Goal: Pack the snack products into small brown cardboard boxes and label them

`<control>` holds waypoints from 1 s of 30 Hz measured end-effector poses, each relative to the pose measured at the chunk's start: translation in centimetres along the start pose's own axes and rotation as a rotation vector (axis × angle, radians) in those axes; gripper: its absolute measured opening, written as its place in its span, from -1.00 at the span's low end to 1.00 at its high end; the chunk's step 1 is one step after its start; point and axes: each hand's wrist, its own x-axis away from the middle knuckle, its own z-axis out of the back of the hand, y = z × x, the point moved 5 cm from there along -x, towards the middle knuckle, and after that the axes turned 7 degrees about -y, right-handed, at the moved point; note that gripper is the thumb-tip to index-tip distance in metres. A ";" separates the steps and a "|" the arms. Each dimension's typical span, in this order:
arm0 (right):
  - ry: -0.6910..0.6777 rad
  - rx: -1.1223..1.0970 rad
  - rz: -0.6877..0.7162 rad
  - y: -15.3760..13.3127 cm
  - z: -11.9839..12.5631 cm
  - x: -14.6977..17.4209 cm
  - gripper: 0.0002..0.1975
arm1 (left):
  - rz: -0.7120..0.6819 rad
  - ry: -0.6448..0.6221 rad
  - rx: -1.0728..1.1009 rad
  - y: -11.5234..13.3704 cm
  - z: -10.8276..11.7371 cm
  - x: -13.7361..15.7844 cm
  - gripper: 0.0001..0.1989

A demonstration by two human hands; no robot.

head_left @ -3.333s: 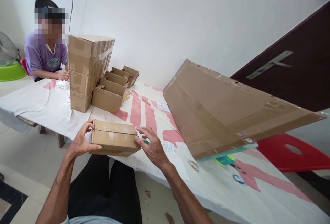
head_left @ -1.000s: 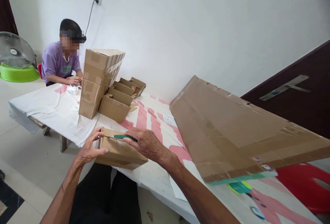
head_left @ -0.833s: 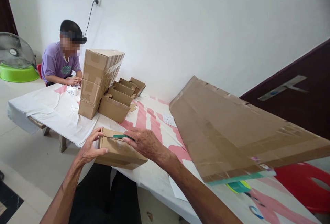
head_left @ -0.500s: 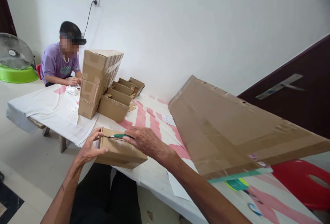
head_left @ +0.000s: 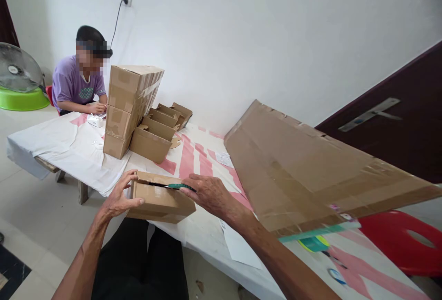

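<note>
A closed cardboard box (head_left: 165,203) lies at the near edge of the table in front of me. My left hand (head_left: 121,196) grips its left end, with the fingers at the far corner and the thumb on the near side. In my right hand (head_left: 207,192) is a utility knife (head_left: 177,186) with a green handle. Its dark blade lies along the seam on the top of the box, pointing left toward my left fingers. How deep the blade goes in, I cannot tell.
Stacked closed boxes (head_left: 119,111) and several open boxes (head_left: 152,141) stand farther back. A large cardboard sheet (head_left: 311,171) leans at the right, near a tape roll (head_left: 336,276) and a red chair (head_left: 390,240). A person (head_left: 78,83) sits at the table's far left end.
My right hand has drawn the knife to the right along the top of the box. My left hand keeps its hold on the left end. The view has shifted slightly.
</note>
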 end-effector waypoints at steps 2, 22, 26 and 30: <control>0.030 -0.022 -0.055 1.0 -0.1 0.9 -0.67 | -0.001 -0.017 -0.009 0.0 0.1 -0.1 -0.33; 0.468 -0.650 -0.603 6.7 -22.2 7.5 -0.28 | 0.052 -0.109 -0.089 0.8 1.2 -1.5 -0.06; 0.537 -0.715 -0.513 7.0 -18.9 6.3 -0.38 | 0.059 -0.156 -0.031 1.0 1.8 -2.6 -0.04; 0.607 -0.888 -0.481 6.8 -14.0 4.3 -0.44 | 0.053 -0.223 0.036 0.7 2.3 -3.8 0.00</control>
